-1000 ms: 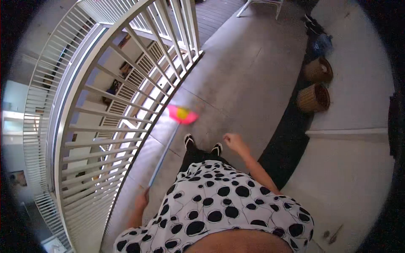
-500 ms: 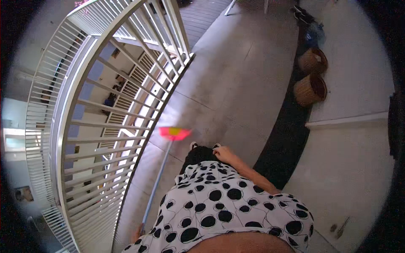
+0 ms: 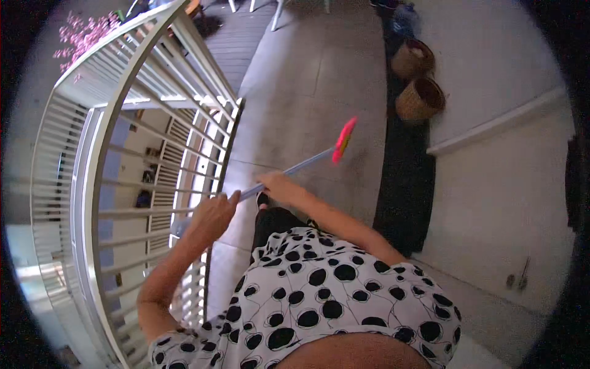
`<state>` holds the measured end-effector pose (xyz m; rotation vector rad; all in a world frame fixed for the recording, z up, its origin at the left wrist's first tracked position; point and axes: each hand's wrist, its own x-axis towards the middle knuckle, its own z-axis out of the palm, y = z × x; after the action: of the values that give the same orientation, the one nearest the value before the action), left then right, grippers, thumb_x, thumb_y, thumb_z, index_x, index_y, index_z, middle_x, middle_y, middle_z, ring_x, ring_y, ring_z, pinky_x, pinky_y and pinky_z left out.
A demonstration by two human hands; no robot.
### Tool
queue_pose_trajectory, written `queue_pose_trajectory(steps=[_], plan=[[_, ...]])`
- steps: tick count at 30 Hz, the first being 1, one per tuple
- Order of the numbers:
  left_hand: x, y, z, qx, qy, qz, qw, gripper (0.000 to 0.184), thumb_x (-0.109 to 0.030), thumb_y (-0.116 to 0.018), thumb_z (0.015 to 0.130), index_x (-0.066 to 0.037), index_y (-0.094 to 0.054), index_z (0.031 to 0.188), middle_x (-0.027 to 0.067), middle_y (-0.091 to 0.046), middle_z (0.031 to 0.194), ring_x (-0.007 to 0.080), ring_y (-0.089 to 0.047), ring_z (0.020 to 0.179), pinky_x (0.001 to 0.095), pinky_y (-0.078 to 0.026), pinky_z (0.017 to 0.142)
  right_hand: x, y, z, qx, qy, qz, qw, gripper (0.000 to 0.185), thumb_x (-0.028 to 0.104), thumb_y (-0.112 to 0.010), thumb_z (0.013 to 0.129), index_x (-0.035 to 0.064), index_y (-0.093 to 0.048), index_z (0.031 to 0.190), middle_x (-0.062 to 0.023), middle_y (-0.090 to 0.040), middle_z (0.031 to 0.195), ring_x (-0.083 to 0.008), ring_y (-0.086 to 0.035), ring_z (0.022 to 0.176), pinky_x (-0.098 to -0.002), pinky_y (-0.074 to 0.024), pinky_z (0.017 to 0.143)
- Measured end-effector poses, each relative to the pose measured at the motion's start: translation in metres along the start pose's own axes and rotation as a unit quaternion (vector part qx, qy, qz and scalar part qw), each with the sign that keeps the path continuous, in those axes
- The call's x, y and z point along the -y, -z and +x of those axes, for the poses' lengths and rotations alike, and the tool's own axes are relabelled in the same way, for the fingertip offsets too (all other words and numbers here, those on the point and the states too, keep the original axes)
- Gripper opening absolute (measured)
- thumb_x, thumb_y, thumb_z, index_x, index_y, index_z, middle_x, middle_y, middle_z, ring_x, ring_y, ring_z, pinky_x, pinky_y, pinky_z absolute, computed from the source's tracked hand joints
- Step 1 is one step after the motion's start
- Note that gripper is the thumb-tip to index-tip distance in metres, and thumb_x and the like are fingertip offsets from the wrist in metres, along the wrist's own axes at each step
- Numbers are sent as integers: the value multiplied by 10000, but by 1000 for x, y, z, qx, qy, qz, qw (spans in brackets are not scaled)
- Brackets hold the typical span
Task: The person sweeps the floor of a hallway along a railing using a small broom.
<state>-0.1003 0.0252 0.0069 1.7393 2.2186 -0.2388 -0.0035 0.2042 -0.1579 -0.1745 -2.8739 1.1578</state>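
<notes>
A broom point(image 3: 307, 162) with a pale blue-grey pole and a bright pink head with some yellow slants across the walkway in front of my body. My left hand point(image 3: 216, 216) is closed round the upper part of the pole, close to the white railing. Further down the pole, my right hand point(image 3: 278, 187) also grips it. The pink broom head point(image 3: 344, 141) points forward and to the right, and whether it touches the floor I cannot tell. My feet show partly below the hands.
A curved white railing point(image 3: 101, 209) runs along my left, with a lower level visible through its bars. To the right lie a dark mat strip point(image 3: 402, 215), two wicker baskets point(image 3: 421, 98) and a white door point(image 3: 485, 203). Pink flowers point(image 3: 86, 40) and white furniture legs point(image 3: 278, 15) are ahead.
The broom head has swung from the left near the railing to the right. My left hand has risen into fuller view, and my right hand, free before, now holds the pole. The view has shifted.
</notes>
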Motion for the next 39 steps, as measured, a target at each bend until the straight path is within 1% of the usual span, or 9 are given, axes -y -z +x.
queue_pose_trajectory(steps=[13,16,18,21,28,31,34,36,39], plan=[[-15,166,-19,20,34,113,993,282,-93,-534,726,-161,-609,988,102,-630,708,237,-611,589,352,-476,541,32,69,11,-146,107,9,983,217,145,-554,747,90,-511,952,-145,-554,757,-344,-539,748,-414,-419,654],[-33,170,-25,-200,-85,191,957,264,-133,-528,751,-121,-569,1012,84,-585,653,258,-602,588,397,-473,542,17,81,32,-164,86,24,982,184,148,-548,749,79,-523,918,-136,-552,754,-315,-546,740,-395,-417,654],[-48,163,2,-173,-67,175,967,223,-126,-531,749,-103,-567,968,84,-580,643,252,-600,570,385,-471,518,0,89,39,-176,75,32,981,170,149,-545,751,73,-529,901,-132,-552,753,-300,-549,736,-386,-417,654],[-72,128,54,-191,-136,204,951,74,-55,-512,726,-44,-578,756,76,-564,581,217,-589,528,340,-444,457,-38,92,33,-203,-17,142,969,168,160,-576,727,60,-539,856,-109,-543,734,-233,-551,704,-358,-411,649],[-107,87,136,-103,-233,100,962,116,-145,-571,723,-61,-560,802,135,-588,648,281,-605,585,381,-486,503,-139,37,-60,-245,-86,134,956,333,177,-591,679,78,-568,996,-137,-592,941,-307,-560,881,-394,-441,738],[-112,74,143,-58,-292,64,953,126,-162,-594,712,-59,-559,775,140,-589,678,290,-604,626,387,-485,525,-119,9,-128,-172,-332,98,922,427,173,-599,731,83,-514,1139,-77,-588,988,-213,-555,902,-351,-439,780],[-124,35,165,-35,-357,-50,932,166,-192,-618,701,-60,-559,781,138,-593,750,296,-600,705,391,-483,579,-138,-50,-188,-365,-227,224,875,192,204,-584,699,40,-569,799,-171,-539,688,-340,-544,665,-426,-412,597],[-142,35,161,-28,-353,-63,933,168,-188,-623,700,-61,-560,791,135,-592,770,294,-598,716,386,-481,593,-146,-60,-213,-318,-204,290,879,174,211,-576,723,43,-573,773,-176,-534,665,-351,-540,649,-433,-411,582],[-153,38,163,-16,-342,-95,935,177,-180,-632,697,-64,-563,812,128,-590,810,290,-595,738,377,-477,622,-133,-45,-223,-188,-374,63,906,193,234,-575,744,41,-577,731,-171,-531,627,-321,-548,638,-426,-409,579]])
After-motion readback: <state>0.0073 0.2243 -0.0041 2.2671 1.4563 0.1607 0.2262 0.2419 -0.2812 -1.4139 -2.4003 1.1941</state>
